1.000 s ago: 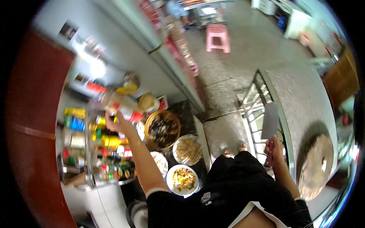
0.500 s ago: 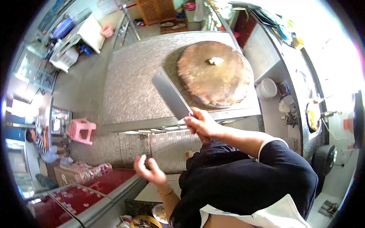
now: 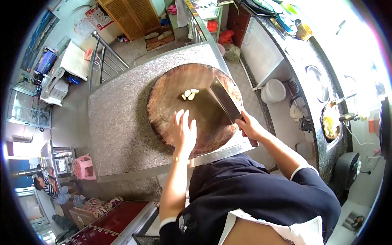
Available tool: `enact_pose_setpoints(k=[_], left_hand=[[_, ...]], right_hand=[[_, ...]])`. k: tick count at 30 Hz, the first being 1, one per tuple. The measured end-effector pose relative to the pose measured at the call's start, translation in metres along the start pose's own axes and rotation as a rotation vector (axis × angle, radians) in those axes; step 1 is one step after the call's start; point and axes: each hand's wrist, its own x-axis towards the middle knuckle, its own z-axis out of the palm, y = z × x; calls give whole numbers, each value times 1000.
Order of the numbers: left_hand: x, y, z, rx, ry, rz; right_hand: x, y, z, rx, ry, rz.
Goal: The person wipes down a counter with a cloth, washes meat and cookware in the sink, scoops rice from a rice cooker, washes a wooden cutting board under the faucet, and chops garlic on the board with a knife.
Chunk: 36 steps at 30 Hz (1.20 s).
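Note:
Several pale garlic cloves [image 3: 190,94] lie in a small cluster on a thick round wooden chopping block [image 3: 167,85]. My right hand [image 3: 250,128] is wrapped round the dark handle of a cleaver [image 3: 226,101]. Its blade slants up and left over the block's right side, right of the cloves; whether it touches the wood I cannot tell. Over the near part of the block is my left hand [image 3: 183,132], empty, fingers stretched out and pointing at the cloves from below.
The block rests on a speckled stone table [image 3: 116,118] with a metal edge. On the right runs a counter with a sink [image 3: 318,83], a white bucket [image 3: 273,90] beneath it. A pink stool [image 3: 84,167] stands at left, near a seated person [image 3: 51,188] in a striped shirt.
The cleaver has moved from beside the block to above it, in my right hand. My left hand has come up from low at the left onto the block. The view has shifted.

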Motion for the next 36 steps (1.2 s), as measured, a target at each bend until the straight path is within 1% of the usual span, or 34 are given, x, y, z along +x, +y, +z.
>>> enact_pose_setpoints(k=[1, 2, 3, 4, 5, 6, 7, 8, 9, 10, 12, 13, 14, 16, 18, 19, 20, 22, 23, 26, 27, 30, 32, 33, 34, 36], left_hand=[[21, 0, 15, 57, 1, 8], [43, 5, 20, 37, -6, 34], [59, 5, 30, 97, -26, 41], [74, 6, 38, 153, -43, 46], [85, 1, 50, 198, -7, 67], [94, -2, 57, 241, 28, 86], [100, -7, 61, 254, 4, 125], [106, -5, 65, 316, -24, 113], [105, -5, 67, 299, -21, 157], [103, -4, 69, 283, -22, 208], [85, 14, 70, 255, 5, 371], [72, 20, 75, 240, -19, 466], [54, 33, 77, 214, -41, 418], [30, 49, 74, 9, -48, 328], [16, 54, 70, -51, -103, 212], [11, 52, 74, -31, -78, 203], [8, 51, 72, -40, -81, 202], [5, 48, 66, -77, -53, 145], [4, 43, 63, -51, -64, 148], [0, 26, 50, -62, -136, 67], [-3, 23, 47, -83, -75, 50], [-10, 13, 33, -161, -2, 27], [-18, 10, 26, -127, 31, -9], [-21, 7, 24, -166, 50, -18], [-23, 4, 23, -204, 70, -28], [-25, 3, 19, -234, 76, -54]], right_hand=[[3, 3, -6, 74, -39, 35], [5, 6, -11, 151, -74, 69], [8, 6, -19, 156, -78, 78], [10, 1, -30, 247, -167, 99], [10, -5, -40, 337, -255, 123], [5, -10, -48, 333, -254, 133], [-4, -17, -53, 97, -170, -85], [-15, -27, -58, -141, -90, -301], [-30, -44, -62, 90, -173, -353], [-33, -34, -61, 228, -119, -387], [-37, -13, -61, 220, -2, -206], [-28, 27, -58, 88, 82, -197], [-33, 36, -54, -246, 194, -151], [-43, 57, -37, -204, 291, -140], [-56, 67, -22, -227, 349, -176], [-60, 70, -16, -276, 393, -191], [-61, 78, -11, -339, 393, -161], [-61, 93, -1, -480, 391, -203], [-64, 91, -1, -495, 305, -148], [-63, 103, 7, -647, 242, -211], [-64, 104, 7, -649, 241, -205], [-62, 89, 7, -657, 254, -248], [-68, 69, 8, -515, 351, -228], [-71, 58, 9, -424, 381, -253], [-70, 60, 10, -425, 379, -251], [-65, 66, 15, -574, 301, -170]])
